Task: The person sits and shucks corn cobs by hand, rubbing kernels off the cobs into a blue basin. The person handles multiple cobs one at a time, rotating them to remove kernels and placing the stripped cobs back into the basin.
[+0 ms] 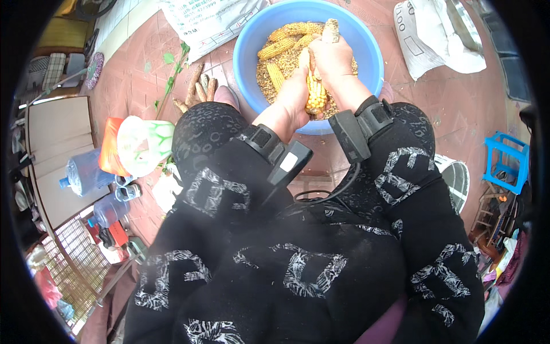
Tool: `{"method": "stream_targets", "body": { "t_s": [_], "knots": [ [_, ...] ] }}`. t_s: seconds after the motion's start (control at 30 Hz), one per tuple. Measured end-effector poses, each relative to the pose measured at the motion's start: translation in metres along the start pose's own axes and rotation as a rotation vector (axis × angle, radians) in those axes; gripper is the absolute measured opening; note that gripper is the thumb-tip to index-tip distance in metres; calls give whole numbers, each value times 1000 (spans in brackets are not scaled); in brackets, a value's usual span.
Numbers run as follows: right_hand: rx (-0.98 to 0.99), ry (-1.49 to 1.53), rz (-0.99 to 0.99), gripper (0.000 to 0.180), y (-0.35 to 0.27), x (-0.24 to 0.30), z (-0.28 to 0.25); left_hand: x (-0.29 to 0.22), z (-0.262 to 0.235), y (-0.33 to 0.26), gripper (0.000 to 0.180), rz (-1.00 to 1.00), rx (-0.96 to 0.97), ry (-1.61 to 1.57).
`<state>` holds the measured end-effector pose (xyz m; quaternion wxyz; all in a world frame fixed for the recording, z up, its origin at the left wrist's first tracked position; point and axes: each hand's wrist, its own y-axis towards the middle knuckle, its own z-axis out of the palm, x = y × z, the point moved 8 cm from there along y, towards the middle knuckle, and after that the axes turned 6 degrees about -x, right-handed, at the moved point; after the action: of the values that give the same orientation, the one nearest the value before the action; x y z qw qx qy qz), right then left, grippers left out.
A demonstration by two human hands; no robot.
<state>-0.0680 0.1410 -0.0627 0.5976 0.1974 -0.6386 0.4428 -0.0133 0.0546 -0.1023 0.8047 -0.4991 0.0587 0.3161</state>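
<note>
Over a blue plastic basin (371, 54) between my knees, both hands are close together. My left hand (293, 98) is closed round a yellow ear of corn (316, 98), which tilts downward with part of its kernels gone. My right hand (333, 60) grips a stripped corncob (331, 30), whose pale end sticks up past the fingers; it presses against the upper part of the ear. Loose kernels (263, 77) cover the basin's bottom. Several more ears of corn (277, 49) lie on them along the far and left side.
Bare cobs (193, 85) and a leafy green stem (169, 86) lie on the tiled floor to the left. White sacks flank the basin, one (215, 20) far left, another (441, 43) right. Water jugs (89, 175) stand left; a blue stool (507, 163) and pale bucket (455, 180) stand right.
</note>
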Motion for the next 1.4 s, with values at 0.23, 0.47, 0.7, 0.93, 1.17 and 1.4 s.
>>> {"method": "stream_targets", "body": {
  "t_s": [0.23, 0.47, 0.7, 0.93, 1.17, 1.4],
  "knots": [
    [86, -6, 2, 22, 0, 8, 2, -20, -8, 1, 43, 58, -11, 144],
    [65, -66, 59, 19, -10, -8, 1, -6, -12, -1, 64, 41, -99, 187],
    [36, 13, 5, 21, -3, -1, 2, -15, -13, 2, 45, 52, -59, 206],
    [46, -58, -24, 11, -12, -7, 0, 3, -15, -2, 47, -23, -114, 249],
    [10, -8, 16, 15, 11, -15, -6, 0, -21, 9, 48, -3, -59, 175],
    [82, -304, -83, 24, 10, 23, -35, -12, -9, -21, 48, -89, 306, 111]
  ]
}}
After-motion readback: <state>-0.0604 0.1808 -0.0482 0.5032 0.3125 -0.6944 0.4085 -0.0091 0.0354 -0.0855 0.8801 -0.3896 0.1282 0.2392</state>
